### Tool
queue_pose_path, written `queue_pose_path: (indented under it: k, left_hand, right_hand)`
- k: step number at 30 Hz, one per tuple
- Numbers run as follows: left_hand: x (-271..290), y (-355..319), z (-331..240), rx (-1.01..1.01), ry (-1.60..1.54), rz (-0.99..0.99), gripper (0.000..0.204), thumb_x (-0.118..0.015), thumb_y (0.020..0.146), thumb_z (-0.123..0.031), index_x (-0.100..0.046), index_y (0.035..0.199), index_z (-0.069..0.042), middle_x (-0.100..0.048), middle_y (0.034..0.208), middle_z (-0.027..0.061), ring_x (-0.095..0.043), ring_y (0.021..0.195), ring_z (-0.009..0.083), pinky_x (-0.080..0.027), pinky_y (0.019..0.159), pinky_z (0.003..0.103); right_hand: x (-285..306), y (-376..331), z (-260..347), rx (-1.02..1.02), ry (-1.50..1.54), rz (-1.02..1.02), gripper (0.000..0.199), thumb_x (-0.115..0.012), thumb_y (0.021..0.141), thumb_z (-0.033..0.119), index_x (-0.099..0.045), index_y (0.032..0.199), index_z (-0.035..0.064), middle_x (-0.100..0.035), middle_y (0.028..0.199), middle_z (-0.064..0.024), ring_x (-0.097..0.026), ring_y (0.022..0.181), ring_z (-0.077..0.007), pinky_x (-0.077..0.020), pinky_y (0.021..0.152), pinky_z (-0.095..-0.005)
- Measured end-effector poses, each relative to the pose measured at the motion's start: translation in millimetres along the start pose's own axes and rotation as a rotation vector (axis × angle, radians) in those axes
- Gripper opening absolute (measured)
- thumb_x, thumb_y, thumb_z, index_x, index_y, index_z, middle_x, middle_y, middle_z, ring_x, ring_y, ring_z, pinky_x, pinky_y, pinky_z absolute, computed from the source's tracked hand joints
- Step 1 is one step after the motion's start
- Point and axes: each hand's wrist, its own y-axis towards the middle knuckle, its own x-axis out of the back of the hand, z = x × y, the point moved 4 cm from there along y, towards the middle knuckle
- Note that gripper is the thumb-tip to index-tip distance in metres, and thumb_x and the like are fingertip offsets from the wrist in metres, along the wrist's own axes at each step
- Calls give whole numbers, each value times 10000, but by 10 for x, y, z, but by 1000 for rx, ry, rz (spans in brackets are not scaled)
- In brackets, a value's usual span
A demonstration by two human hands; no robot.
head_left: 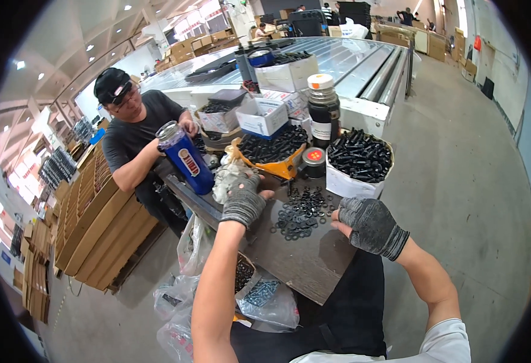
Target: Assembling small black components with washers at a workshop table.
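Both my hands wear grey fingerless gloves. My left hand [245,198] is over the left side of the small dark table, beside a crumpled white rag [228,179]; its thumb stands apart from the fingers and nothing shows in it. At the right edge, my right hand [371,227] has its fingers bent together, pointing left; whatever they hold, if anything, is hidden. Between the hands lies a loose spread of flat black washers [297,222], with smaller black rings [314,199] behind them. An orange-yellow tray [286,168] heaped with black bolts [271,145] sits just beyond.
A white box of black bolts [359,158] stands at the table's right. Near it are a dark jar [323,115] and a round tin [314,162]. A blue bottle [187,160] stands left, before a seated co-worker [138,121]. Plastic bags with screws [262,294] hang below.
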Motion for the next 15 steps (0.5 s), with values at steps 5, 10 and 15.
queue_pose_path:
  k: [5,10,15]
  left_hand:
    - [-138,143,62,87,28,88,384,-762,799,-234,-673,1128,-56,-672,1118,183,-637,1074,328,-493,926,392]
    - [-170,98,92,91,-7,36,308,-758,806,-192,-674,1056,-34,-686,1044,163,-653,1022,301,-499,903,382]
    - [-142,180,140,179,10,314,299,-787,775,-173,-663,991,-8,-669,879,121,-638,863,262,-500,791,375]
  right_hand:
    - [43,-192,-113,-21,-15,-9,127,-679,857,214,-643,897,99,-597,806,-81,-621,748,-285,-500,658,-393]
    - [32,-214,-156,3,-10,-41,126,-679,862,220,-640,910,111,-588,798,-75,-629,745,-281,-501,633,-398]
    - [52,-223,-146,-3,23,-32,132,-678,861,221,-635,914,108,-589,804,-77,-630,744,-291,-503,631,-404]
